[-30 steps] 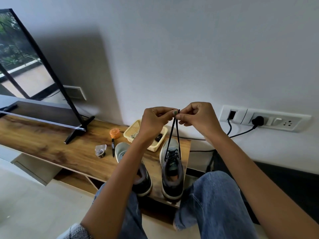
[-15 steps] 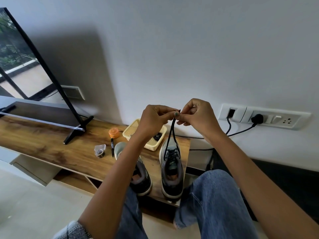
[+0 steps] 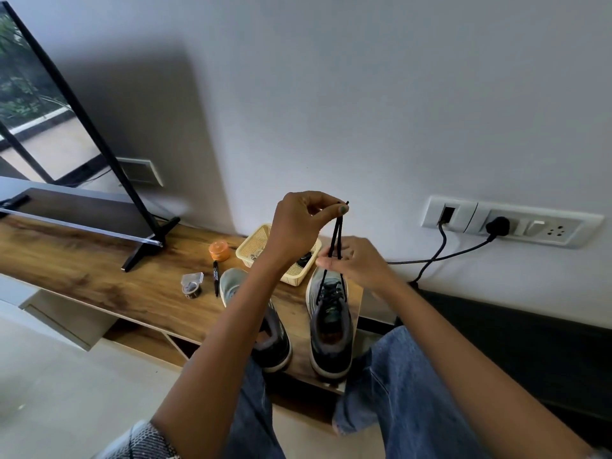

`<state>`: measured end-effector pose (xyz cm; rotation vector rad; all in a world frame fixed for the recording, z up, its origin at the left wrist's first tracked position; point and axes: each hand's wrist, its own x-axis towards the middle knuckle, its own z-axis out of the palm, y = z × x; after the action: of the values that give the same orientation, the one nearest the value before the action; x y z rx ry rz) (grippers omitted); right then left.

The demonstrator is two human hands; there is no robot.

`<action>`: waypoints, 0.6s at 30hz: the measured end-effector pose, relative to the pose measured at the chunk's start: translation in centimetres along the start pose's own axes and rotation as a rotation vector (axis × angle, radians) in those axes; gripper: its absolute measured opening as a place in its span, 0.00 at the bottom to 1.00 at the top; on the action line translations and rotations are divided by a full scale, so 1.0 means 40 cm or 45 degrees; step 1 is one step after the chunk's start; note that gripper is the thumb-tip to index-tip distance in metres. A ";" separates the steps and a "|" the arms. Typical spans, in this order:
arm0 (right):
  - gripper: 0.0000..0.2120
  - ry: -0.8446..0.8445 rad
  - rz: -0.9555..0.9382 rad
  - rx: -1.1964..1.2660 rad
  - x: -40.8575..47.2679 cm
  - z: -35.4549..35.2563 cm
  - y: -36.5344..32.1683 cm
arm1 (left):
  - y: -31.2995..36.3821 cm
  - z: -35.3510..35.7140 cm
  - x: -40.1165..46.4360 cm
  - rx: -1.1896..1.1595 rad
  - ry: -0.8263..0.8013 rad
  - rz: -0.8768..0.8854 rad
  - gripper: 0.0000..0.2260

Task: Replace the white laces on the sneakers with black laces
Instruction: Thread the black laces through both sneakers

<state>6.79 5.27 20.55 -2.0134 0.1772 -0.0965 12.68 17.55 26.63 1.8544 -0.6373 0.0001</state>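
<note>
Centre of frame: left hand (image 3: 298, 223) raised, thumb + forefinger pinching both tips of the black lace (image 3: 337, 240) together near the top. The two strands run down taut to the right sneaker (image 3: 329, 326), lower centre, toe toward the wall, black lacing already through its eyelets. Right hand (image 3: 356, 263) sits lower, just above the sneaker's toe, fingers curled round the two strands approx midway, grasping them.

Left sneaker (image 3: 261, 329) stands just beside it to the left, mostly hidden behind the left forearm; can't tell its lacing.

Both shoes on a wooden shelf (image 3: 99, 276) running from left edge to centre. Behind the shoes: yellow basket (image 3: 261, 246) w/ small dark items inside. Left of basket: orange lid (image 3: 219, 250), black marker (image 3: 216, 276), small clear container (image 3: 192, 284). TV (image 3: 49, 127) on stand, upper left. Wall socket strip (image 3: 510, 221) at right w/ black plug + cable trailing down. Blue jeans (image 3: 397, 392) at bottom of frame.
</note>
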 end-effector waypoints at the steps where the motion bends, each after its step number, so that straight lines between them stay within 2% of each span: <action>1: 0.03 0.056 0.002 -0.023 -0.004 0.017 0.011 | -0.002 0.000 -0.001 0.002 0.042 0.005 0.03; 4: 0.09 0.276 0.030 -0.121 -0.018 0.052 0.058 | -0.025 -0.005 -0.004 0.023 0.193 -0.008 0.03; 7: 0.08 0.459 0.082 -0.219 -0.038 0.066 0.108 | -0.081 -0.007 -0.021 0.151 0.287 -0.053 0.05; 10: 0.05 0.614 0.109 -0.113 -0.067 0.061 0.141 | -0.154 0.012 -0.060 0.362 0.289 -0.120 0.06; 13: 0.04 0.684 0.166 0.072 -0.086 0.061 0.162 | -0.218 0.058 -0.118 0.493 0.166 -0.202 0.07; 18: 0.09 0.698 0.258 0.455 -0.090 0.067 0.165 | -0.305 0.153 -0.199 0.639 -0.135 -0.362 0.06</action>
<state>3.11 5.45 13.48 -1.5640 0.6623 -0.5154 9.22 18.42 11.24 2.4324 -0.4655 -0.1371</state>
